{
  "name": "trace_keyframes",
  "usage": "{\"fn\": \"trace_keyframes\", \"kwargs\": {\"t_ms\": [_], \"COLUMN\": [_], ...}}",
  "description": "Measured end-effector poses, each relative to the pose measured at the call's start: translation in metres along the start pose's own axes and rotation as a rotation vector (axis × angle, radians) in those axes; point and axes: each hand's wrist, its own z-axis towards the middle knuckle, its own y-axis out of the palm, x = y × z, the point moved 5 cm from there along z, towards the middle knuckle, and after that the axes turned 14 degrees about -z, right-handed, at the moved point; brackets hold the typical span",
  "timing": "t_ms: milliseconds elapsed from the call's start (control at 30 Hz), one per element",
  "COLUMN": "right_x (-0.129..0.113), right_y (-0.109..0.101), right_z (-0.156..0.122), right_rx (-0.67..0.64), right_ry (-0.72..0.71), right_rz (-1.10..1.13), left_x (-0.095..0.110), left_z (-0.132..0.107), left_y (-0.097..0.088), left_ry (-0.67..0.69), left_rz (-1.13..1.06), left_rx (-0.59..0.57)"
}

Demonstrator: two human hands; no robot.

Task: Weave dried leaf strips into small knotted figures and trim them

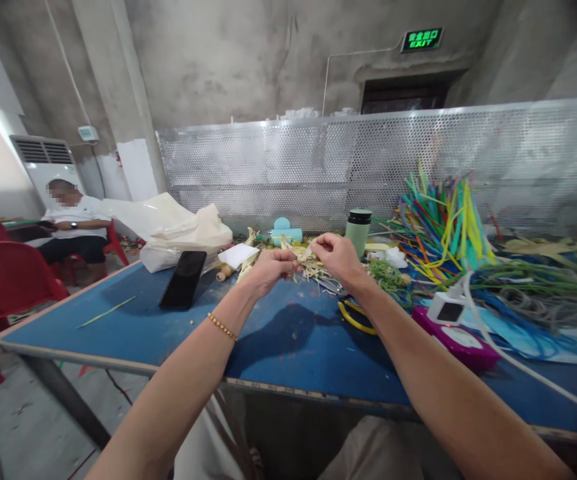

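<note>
Both my arms reach out over a blue table (133, 327). My left hand (270, 267), with a gold bead bracelet on its wrist, is closed in a pinch on pale dried straw strips (304, 256). My right hand (337, 257) pinches the same strips from the other side, fingers pressed together. The two hands almost touch, held a little above the table. More loose straw lies under them.
A black phone (183, 279) leans by a cream plastic bag (178, 227). A green cup (358, 231), a bundle of coloured strips (443, 213), green stems, a pink-and-white device (456, 330) with a cable and yellow-handled scissors (353, 319) lie right. A seated person (71, 223) and red chairs are left.
</note>
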Motion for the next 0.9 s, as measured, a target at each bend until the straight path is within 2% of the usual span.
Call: {"fn": "trace_keyframes", "kwargs": {"t_ms": [67,100,233,300,467,667,900], "right_x": [-0.001,-0.001,0.002,0.004,0.001,-0.004,-0.002], "right_y": [-0.005,-0.005,0.009,0.014,0.014,0.012,0.013], "right_z": [0.002,0.003,-0.001,-0.004,-0.006,-0.007,-0.007], "right_rx": [0.089,0.072,-0.257,-0.331,-0.298,-0.268,-0.268], "right_ry": [-0.071,-0.099,-0.126,-0.1,-0.017,0.022,0.033], "right_rz": [-0.084,-0.084,0.09,0.181,0.272,0.276,0.282], "left_x": [-0.002,-0.002,-0.003,-0.003,-0.001,-0.003,-0.001], "left_z": [0.0,0.0,0.0,-0.001,-0.003,-0.002,-0.004], "left_y": [-0.001,-0.002,-0.002,-0.002,0.003,0.003,0.005], "left_ry": [-0.032,-0.048,-0.071,-0.069,-0.021,0.035,0.048], "left_rz": [0.033,0.054,0.121,0.125,0.108,0.146,0.153], "left_rx": [0.018,0.024,-0.005,-0.036,-0.134,-0.102,-0.154]}}
